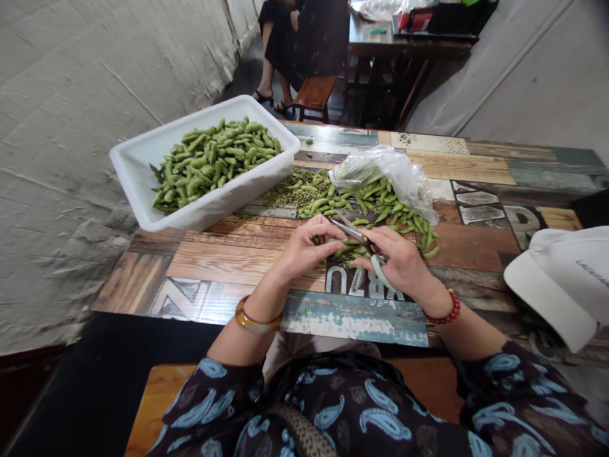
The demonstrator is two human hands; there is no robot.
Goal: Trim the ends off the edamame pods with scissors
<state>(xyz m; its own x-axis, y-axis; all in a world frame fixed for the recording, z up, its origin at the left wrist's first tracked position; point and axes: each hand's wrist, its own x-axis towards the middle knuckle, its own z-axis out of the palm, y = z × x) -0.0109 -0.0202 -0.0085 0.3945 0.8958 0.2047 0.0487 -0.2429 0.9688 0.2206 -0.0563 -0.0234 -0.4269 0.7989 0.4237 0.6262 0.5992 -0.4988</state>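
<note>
Scissors with pale green handles (380, 273) are held in my right hand (399, 260), their blades parted and pointing left toward my other hand. My left hand (309, 246) is closed in a pinch, with a green pod between its thumb and fingers, just left of the blade tips. Loose green pods (413, 225) lie on the table beyond both hands, partly under a clear plastic bag (387, 171). Small trimmings (290, 190) are heaped left of these pods. A white bin (214, 212) at the left holds a large pile of pods (219, 158).
The patterned wooden table (228, 254) has its near edge just before my body. A white cap (566, 273) lies at the right. Beyond the table, a seated person is beside a wooden stool (314, 92) and another table (371, 47).
</note>
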